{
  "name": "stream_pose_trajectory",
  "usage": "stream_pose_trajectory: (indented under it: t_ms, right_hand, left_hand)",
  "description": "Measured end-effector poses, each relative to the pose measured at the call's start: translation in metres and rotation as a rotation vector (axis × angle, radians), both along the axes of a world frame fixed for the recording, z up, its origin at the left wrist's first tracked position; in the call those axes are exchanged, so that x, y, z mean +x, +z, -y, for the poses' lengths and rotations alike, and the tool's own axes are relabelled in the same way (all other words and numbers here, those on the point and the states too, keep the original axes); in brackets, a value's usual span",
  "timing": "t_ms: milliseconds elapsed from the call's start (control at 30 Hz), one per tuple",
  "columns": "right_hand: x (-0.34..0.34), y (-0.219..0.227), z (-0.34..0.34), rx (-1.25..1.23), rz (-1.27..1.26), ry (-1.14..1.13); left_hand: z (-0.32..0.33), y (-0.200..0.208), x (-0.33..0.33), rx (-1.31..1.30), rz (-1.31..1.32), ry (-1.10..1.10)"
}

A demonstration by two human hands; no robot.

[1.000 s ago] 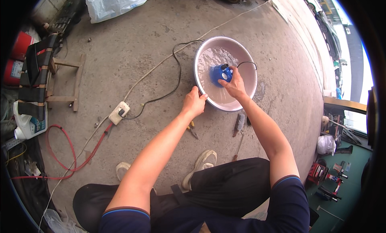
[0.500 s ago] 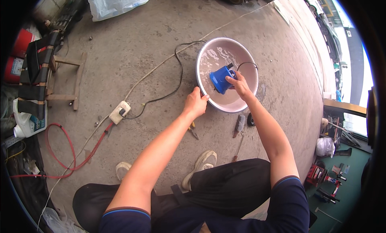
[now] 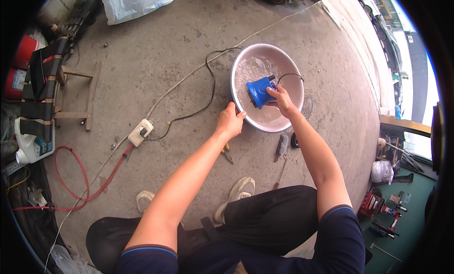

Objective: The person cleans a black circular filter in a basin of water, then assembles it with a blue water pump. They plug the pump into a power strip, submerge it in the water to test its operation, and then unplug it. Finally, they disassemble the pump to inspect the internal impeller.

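Note:
A round, pale pinkish basin (image 3: pixel 292 84) holding water stands on the floor in front of me. My left hand (image 3: pixel 231 121) is closed on its near left rim, thumb at the edge. In my right hand (image 3: pixel 283 101) is a blue submersible pump (image 3: pixel 260 92) with black fittings, gripped by its right end. The pump is tilted inside the basin, and how deep its lower side sits in the water I cannot tell. A black cord (image 3: pixel 213 84) passes over the basin's rim and runs to a white socket block (image 3: pixel 141 133) on the floor.
Pliers (image 3: pixel 228 155), a screwdriver (image 3: pixel 281 173) and a brush-like tool (image 3: pixel 282 146) lie near my shoes. A red cable (image 3: pixel 106 181) loops at left beside a wooden-legged folding stool (image 3: pixel 75 94) and a white jug (image 3: pixel 33 144). Tools lie on a green surface (image 3: pixel 388 198) at right.
The pump has tilted slightly in my right hand, and the water around it is more rippled. My left hand keeps its place on the rim.

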State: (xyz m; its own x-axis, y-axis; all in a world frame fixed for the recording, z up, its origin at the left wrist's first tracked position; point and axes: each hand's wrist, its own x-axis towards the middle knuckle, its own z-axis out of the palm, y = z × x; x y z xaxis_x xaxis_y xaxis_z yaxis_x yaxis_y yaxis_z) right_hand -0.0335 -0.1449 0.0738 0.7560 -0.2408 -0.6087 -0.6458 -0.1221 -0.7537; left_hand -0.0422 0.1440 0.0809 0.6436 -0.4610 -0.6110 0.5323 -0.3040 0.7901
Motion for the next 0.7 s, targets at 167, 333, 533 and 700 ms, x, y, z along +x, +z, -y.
stream_pose_trajectory:
  t_ms: [167,333,533,700]
  right_hand:
    - [-0.005,-0.003,0.011,0.087,-0.07,-0.039]
    - [-0.011,-0.007,0.014,0.066,-0.094,-0.05]
    - [-0.014,-0.013,0.011,0.067,-0.099,-0.084]
    - [-0.016,-0.024,0.022,0.075,-0.097,-0.099]
  left_hand:
    - [0.007,-0.006,-0.007,0.027,0.08,0.085]
    - [0.007,-0.009,-0.007,0.022,0.086,0.097]
    - [0.004,-0.009,-0.007,0.02,0.066,0.112]
    - [0.007,-0.009,-0.007,-0.005,0.058,0.119]
